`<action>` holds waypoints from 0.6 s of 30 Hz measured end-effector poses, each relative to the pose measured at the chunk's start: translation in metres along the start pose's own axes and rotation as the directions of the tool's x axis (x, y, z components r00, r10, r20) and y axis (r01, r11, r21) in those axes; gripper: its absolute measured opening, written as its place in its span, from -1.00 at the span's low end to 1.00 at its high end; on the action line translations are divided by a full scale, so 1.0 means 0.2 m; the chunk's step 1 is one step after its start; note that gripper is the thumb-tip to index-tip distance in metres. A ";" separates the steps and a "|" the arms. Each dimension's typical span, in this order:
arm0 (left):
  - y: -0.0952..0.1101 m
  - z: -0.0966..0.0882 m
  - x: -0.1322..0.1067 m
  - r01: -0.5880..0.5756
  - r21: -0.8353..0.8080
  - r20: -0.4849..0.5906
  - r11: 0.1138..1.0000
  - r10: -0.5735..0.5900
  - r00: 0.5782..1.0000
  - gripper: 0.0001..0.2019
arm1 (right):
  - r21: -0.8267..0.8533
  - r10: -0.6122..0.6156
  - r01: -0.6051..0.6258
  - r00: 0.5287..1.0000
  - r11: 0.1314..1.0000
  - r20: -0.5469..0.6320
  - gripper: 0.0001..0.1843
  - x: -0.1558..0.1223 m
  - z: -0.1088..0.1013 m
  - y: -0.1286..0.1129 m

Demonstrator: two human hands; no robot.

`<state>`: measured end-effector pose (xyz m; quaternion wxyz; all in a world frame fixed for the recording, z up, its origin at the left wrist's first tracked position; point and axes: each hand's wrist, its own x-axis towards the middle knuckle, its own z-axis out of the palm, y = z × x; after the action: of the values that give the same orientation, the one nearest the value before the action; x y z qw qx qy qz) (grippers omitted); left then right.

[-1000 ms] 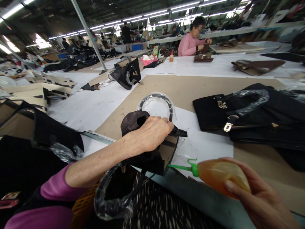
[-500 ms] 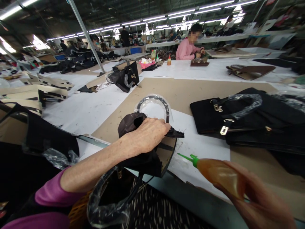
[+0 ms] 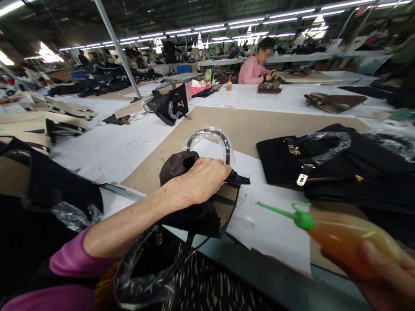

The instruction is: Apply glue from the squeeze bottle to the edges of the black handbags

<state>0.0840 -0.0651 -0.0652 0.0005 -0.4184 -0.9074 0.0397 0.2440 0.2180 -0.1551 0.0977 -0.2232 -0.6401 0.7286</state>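
Left hand [image 3: 199, 179] lies flat, palm down, fingers pressed together, on a dark brown leather bag flap [image 3: 178, 166], which sits at the near table edge with a black strap end sticking out past the fingertips. Magenta sleeve [image 3: 78, 259] on that forearm. Curved black handle in clear plastic wrap [image 3: 207, 136] just beyond the hand, partly behind it. Right hand [image 3: 385, 276] at near right, fingers curled round an amber plastic squeeze bottle [image 3: 350, 239], gripping it. Green nozzle [image 3: 279, 211] points left, over a white paper sheet [image 3: 269, 229], clear of the flap. Black handbag with plastic-wrapped handle [image 3: 145, 276] near, below the forearm, partly blocking the table edge. Right side: black fabric handbags [image 3: 324, 162] with gold clasp, on a tan cardboard sheet [image 3: 259, 125]. Left side: black bag with loose plastic [image 3: 61, 185], cream-and-black bag panels [image 3: 48, 123] on the white table [image 3: 97, 151]. Far: black handbag [image 3: 168, 108], pink basket [image 3: 198, 87], small glue bottle [image 3: 229, 85], brown bag piece [image 3: 333, 103]. Co-worker in pink top [image 3: 254, 71] works at a brown bag piece [image 3: 269, 87].
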 end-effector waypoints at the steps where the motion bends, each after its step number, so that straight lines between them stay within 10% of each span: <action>1: 0.00 0.00 0.00 0.000 0.000 0.000 1.000 0.000 1.000 -0.91 | 0.021 0.055 -0.056 0.998 0.998 0.026 -0.50 -0.02 0.01 0.03; 9: -0.02 0.04 0.00 -0.022 0.000 -0.050 1.000 0.022 0.999 -0.95 | 0.053 0.175 -0.175 0.985 0.983 0.006 -0.28 -0.12 0.20 0.07; 18: -0.01 0.03 0.00 -0.011 -0.002 -0.019 1.000 0.011 1.000 -0.95 | 0.092 0.262 -0.287 0.941 0.954 0.215 -0.43 -0.13 0.15 0.13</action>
<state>0.0824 -0.0669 -0.0710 0.0085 -0.4238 -0.9051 0.0347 0.2579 0.1754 -0.1729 -0.0564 -0.2295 -0.5637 0.7915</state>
